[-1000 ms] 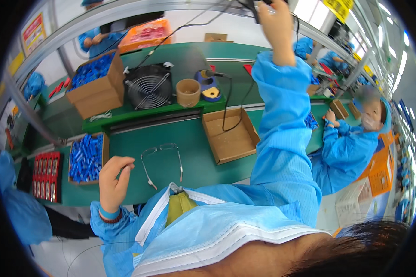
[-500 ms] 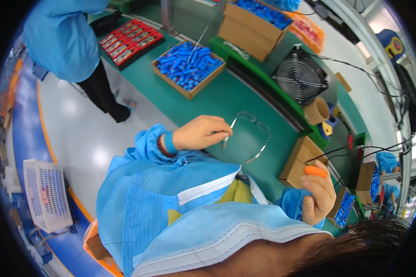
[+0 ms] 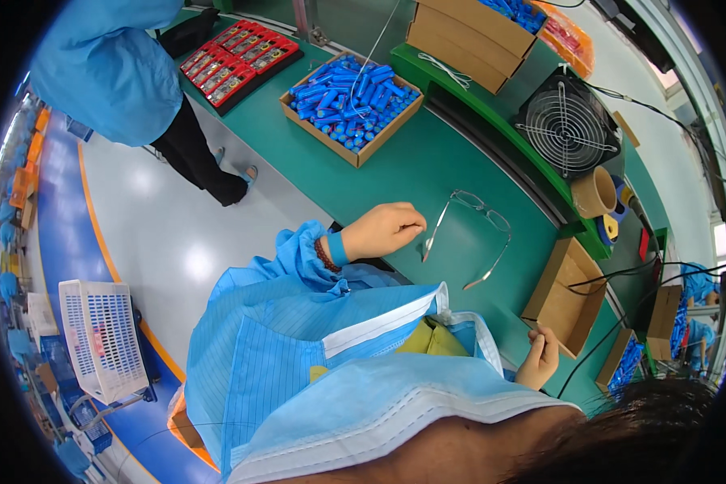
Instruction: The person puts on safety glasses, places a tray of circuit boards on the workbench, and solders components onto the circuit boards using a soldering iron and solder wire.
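A pair of thin-framed eyeglasses [image 3: 484, 211] rests on the green bench with its temples spread toward me. My left hand [image 3: 383, 231] is just left of one temple tip, with a small gap between. Its fingers are curled in, and nothing shows in them. My right hand [image 3: 538, 359] is low at the right, beside a shallow cardboard box [image 3: 552, 302]. Its fingers are bent together in a pinch. Whatever they may hold is hidden, and the face mask [image 3: 395, 403] covers part of the wrist.
A cardboard tray [image 3: 355, 157] of blue cylindrical cells stands farther along the bench, near a red tray [image 3: 238, 60] of parts. A fan [image 3: 565, 125], a tape roll [image 3: 594, 192] and black cables [image 3: 621, 278] line the right. A co-worker [image 3: 109, 73] stands at upper left.
My left hand has let go of the eyeglasses' temple. My right hand has dropped lower and its fingers have curled; the orange finger cot no longer shows. The view has shifted.
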Available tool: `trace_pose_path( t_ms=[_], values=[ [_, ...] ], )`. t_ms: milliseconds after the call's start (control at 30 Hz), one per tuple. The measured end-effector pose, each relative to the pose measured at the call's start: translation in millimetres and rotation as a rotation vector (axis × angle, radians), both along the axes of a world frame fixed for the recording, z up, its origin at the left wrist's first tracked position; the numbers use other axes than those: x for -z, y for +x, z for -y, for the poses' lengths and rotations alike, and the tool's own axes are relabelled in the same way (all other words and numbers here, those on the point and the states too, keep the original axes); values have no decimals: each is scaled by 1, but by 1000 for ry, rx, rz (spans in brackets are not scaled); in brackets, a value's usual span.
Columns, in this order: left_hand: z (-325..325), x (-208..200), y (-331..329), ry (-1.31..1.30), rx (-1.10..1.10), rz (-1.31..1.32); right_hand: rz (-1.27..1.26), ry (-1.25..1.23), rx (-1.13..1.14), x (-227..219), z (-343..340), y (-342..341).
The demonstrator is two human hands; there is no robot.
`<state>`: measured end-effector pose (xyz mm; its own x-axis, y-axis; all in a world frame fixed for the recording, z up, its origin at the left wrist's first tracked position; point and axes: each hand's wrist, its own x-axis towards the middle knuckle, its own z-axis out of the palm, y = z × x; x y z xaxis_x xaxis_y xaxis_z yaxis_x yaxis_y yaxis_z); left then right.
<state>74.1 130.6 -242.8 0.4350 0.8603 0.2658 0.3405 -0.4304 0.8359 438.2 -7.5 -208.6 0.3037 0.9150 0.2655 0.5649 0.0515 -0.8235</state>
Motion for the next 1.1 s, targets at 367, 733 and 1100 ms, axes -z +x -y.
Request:
trace_pose_path(
  t_ms=[367, 733, 1100],
  values=[
    [-49, 12, 15, 132, -221, 55, -121, 182, 195, 58, -21, -8],
    [-62, 25, 16, 40, -82, 30, -49, 108, 221, 78, -10, -17],
    [-61, 28, 6, -146, -91, 117, 143, 108, 89, 63, -26, -26]
  ],
)
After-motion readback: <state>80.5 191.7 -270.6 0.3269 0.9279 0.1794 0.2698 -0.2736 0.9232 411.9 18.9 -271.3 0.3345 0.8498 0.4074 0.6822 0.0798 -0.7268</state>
